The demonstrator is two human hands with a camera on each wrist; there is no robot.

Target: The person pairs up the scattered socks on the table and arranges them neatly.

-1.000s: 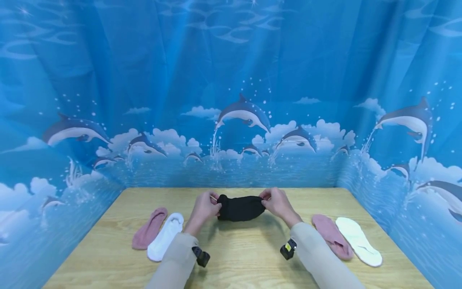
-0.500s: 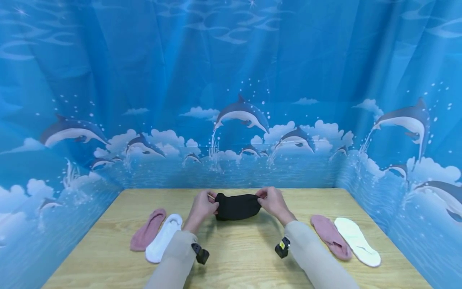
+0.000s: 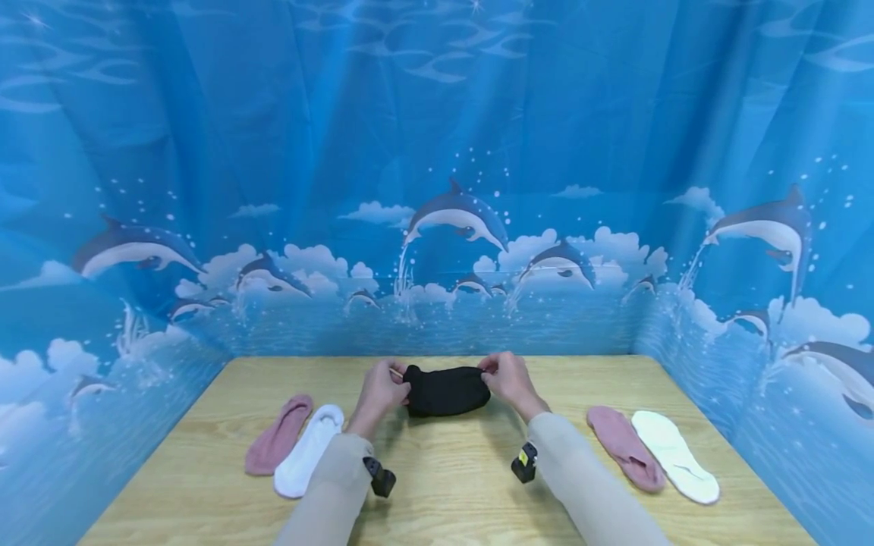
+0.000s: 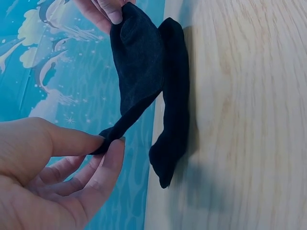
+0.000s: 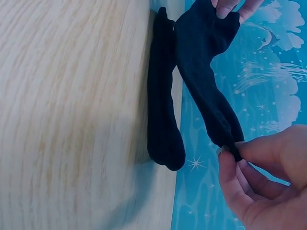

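Note:
Both hands hold up a black sock (image 3: 447, 392) over the middle of the table, stretched sideways between them. At one end my left hand (image 3: 382, 390) pinches its edge between thumb and fingertip. The other end is pinched the same way by my right hand (image 3: 510, 383). In the left wrist view the held sock (image 4: 139, 57) hangs in a fold. A second black sock (image 4: 176, 100) lies on the wood below it, touched by neither hand. The right wrist view shows that lying sock (image 5: 163, 105) too, while in the head view I cannot tell it apart from the held one.
On the left side of the wooden table (image 3: 451, 493) lie a pink sock (image 3: 278, 438) and a white sock (image 3: 309, 453). Another pink sock (image 3: 623, 447) and another white sock (image 3: 674, 456) lie on the right. A blue dolphin-print curtain (image 3: 437, 152) surrounds the far edge and sides.
My right hand has moved slightly left, closer to the left hand, and the held sock has shifted a little left with it. Both hands keep their pinch. The view itself has shifted slightly.

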